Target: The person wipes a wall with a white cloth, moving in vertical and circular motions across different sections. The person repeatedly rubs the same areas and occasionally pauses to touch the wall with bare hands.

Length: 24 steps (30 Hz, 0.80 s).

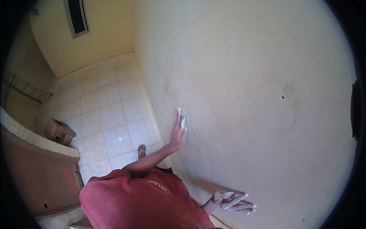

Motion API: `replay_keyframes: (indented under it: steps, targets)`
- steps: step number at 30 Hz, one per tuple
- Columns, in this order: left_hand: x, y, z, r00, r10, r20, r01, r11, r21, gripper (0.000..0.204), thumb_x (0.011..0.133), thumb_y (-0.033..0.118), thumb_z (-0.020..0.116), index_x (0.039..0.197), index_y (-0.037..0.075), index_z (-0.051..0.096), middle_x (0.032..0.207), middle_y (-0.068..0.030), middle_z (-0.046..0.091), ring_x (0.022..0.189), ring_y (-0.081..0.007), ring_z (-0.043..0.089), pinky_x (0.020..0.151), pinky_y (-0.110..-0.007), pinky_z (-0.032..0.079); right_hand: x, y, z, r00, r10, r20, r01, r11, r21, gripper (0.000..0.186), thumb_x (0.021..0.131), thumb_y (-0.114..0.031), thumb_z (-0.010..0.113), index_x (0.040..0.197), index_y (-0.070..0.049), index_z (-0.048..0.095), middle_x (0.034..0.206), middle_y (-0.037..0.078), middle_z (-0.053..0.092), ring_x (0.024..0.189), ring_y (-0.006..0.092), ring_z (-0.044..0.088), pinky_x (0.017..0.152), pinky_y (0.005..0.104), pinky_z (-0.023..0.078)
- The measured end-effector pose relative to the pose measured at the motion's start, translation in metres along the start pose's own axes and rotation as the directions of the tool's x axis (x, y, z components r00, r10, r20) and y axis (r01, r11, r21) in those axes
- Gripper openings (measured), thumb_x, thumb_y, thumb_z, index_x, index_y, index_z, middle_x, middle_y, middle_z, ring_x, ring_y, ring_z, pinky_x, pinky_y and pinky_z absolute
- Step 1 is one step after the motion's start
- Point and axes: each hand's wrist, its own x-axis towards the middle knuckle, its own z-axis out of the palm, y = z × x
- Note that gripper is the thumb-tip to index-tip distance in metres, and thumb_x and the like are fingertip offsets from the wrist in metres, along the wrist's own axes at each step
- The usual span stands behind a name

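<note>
A pale cream wall (236,57) with dark smudges fills the right side. My left hand (178,131) is up against it, fingers long and close together. Under those fingers a thin whitish piece (183,121), like a folded sheet or pad, is pressed toward the wall; its exact kind does not show. Lower down, my right hand (233,202) is held beside the wall with its fingers apart and nothing in it. White dust coats its fingers. Whether the right fingertips touch the wall, I cannot tell.
A small hole (282,97) marks the wall. Left of me lies a tiled floor (110,108) with a brown stool (60,131) and a ladder (28,89) beyond. A brown door (42,179) is at lower left; a narrow window (77,17) is in the far wall.
</note>
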Motion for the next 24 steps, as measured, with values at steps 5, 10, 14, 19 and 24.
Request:
replay_keyframes:
  steps: [5,10,14,19,24]
  targets:
    - [0.114,0.031,-0.019,0.986,0.158,-0.050,-0.149,0.979,0.139,0.057,0.102,0.014,0.038,0.155,0.001,0.023,0.165,-0.0196,0.003,0.152,-0.0362,0.009,0.123,-0.045,0.013,-0.003,0.010,0.002,0.999,-0.039,-0.004,0.039,0.999,0.031,0.050,0.098,-0.028,0.044,0.136,0.001,0.057,0.155,0.029,0.031,0.149,0.0420,0.021,0.121,0.0545,0.008]
    - [0.324,0.089,-0.066,0.946,0.271,-0.176,-0.244,0.956,0.164,0.057,0.105,0.021,0.037,0.157,0.004,0.021,0.166,-0.0161,0.007,0.153,-0.0302,0.009,0.124,-0.039,0.011,-0.015,0.020,0.000,0.999,-0.035,0.017,0.035,0.999,-0.013,0.051,0.098,-0.030,0.043,0.137,0.001,0.056,0.156,0.028,0.031,0.149,0.0419,0.021,0.121,0.0539,0.009]
    - [0.351,0.119,-0.064,0.923,0.339,-0.180,-0.320,0.939,0.130,0.059,0.106,0.027,0.034,0.157,0.001,0.016,0.165,-0.0160,0.011,0.153,-0.0283,0.009,0.124,-0.036,0.010,-0.015,0.019,0.002,0.999,-0.035,0.007,0.035,0.999,-0.030,0.053,0.098,-0.032,0.042,0.138,0.000,0.055,0.156,0.028,0.031,0.149,0.0414,0.021,0.121,0.0539,0.009]
    - [0.188,0.084,-0.026,0.949,0.292,-0.115,-0.275,0.950,0.147,0.058,0.101,0.019,0.039,0.157,0.007,0.025,0.166,-0.0168,0.008,0.153,-0.0329,0.009,0.123,-0.047,0.009,-0.017,0.019,0.003,1.000,-0.020,-0.012,0.020,0.999,-0.036,0.054,0.099,-0.034,0.041,0.137,0.001,0.056,0.155,0.029,0.033,0.149,0.0410,0.022,0.121,0.0542,0.009]
    - [0.006,0.020,0.008,0.980,0.196,0.031,-0.198,0.971,0.136,0.060,0.098,0.015,0.040,0.156,0.004,0.027,0.163,-0.0280,0.006,0.151,-0.0445,0.008,0.121,-0.053,0.011,-0.011,0.012,0.002,0.999,-0.026,-0.028,0.026,1.000,-0.003,0.054,0.099,-0.035,0.041,0.135,0.002,0.057,0.154,0.029,0.034,0.149,0.0413,0.023,0.121,0.0539,0.010]
